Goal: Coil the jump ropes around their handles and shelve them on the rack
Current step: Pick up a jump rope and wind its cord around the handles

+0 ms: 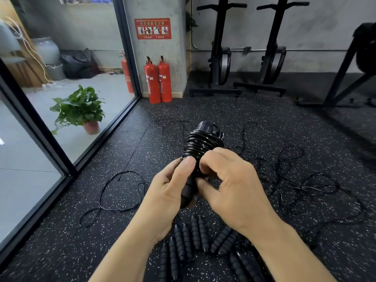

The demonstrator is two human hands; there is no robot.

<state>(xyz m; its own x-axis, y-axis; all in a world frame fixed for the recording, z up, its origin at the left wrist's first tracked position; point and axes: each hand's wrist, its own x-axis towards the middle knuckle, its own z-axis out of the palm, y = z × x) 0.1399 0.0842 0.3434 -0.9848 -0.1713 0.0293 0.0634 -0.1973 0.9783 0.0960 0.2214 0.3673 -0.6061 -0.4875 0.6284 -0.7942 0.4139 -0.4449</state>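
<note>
A pair of black jump-rope handles with glossy black cord wound many times round the upper part, the coiled jump rope (200,142), is held upright in front of me. My left hand (173,188) grips the lower part of the handles, thumb pressed against the coil. My right hand (225,180) pinches at the bottom turns of the cord with curled fingers. Below my wrists, several loose black ribbed handles (189,241) lie side by side on the floor. Their thin cords (295,180) sprawl tangled over the speckled floor to the right, and one loop (122,190) lies to the left.
Black speckled rubber floor all around. A glass wall with a dark frame (67,159) runs along the left, a potted plant (81,110) behind it. Two red fire extinguishers (157,80) stand by a concrete pillar. Black exercise machines (221,58) stand at the back right.
</note>
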